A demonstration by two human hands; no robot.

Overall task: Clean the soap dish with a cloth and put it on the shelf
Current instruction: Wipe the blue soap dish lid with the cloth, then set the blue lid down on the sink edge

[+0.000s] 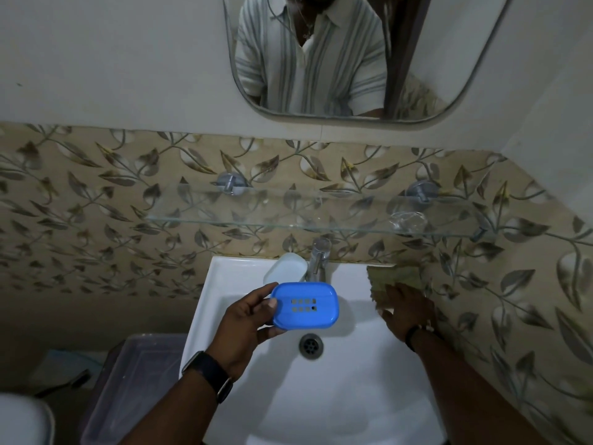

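Blue soap dish (305, 305), long axis left-right, gripped at its left end by my left hand (250, 322); cloth (394, 277) to its right, under the straight fingers of my right hand (407, 313).

Single head camera, wide-angle, close above sink (324, 399), facing down toward mirror (417, 59) wall.

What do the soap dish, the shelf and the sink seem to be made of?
The soap dish looks like moulded plastic: uniform bright blue, smooth, with drain slots. The shelf is probably glass: the wall tiles show through it. The sink looks like glazed ceramic, white and glossy, though that is uncertain.
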